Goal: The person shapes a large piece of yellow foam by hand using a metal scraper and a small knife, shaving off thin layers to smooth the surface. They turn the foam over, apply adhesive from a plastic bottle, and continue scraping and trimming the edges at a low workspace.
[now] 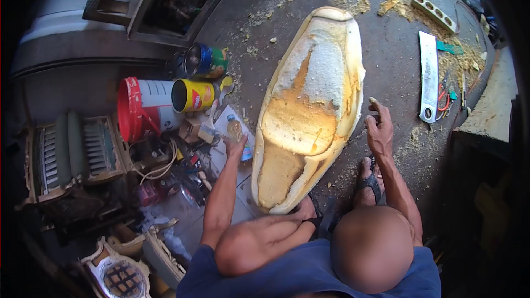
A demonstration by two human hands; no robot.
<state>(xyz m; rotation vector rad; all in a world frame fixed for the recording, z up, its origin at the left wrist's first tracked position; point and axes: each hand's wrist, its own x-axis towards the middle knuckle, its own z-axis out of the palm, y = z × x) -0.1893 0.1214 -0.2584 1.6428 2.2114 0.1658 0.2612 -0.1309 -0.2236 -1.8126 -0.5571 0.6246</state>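
Here, the person's left hand (237,146) is reaching down to a small clear plastic bottle of yellowish liquid (234,128), which is lying on a sheet of white paper (225,118) on the floor. The fingers (242,142) are curling loosely at the bottle's lower end and touching it; whether they are actually gripping it cannot be told, as the hand is covering that end. Just beyond the fingertips, up and to the left, a yellow tin can (193,95) is lying on its side with its mouth open, beside a white bucket with a red rim (141,107) and a blue-and-green can (206,60). To the left of the fingers, a tangle of wires and small tools (165,168) is spreading over the ground.

Between the two hands, a long worn seat cushion of cream and orange foam (309,110) is lying flat on the dark concrete floor (386,55), its near end resting against the person's foot.

The right hand (380,129) is hanging just beside the cushion's right edge, with the fingers (375,107) half open and relaxed, holding nothing. To the right of those fingers, well apart, a white flat blade-like tool (428,77) and red-handled pliers (443,99) are lying among sawdust.
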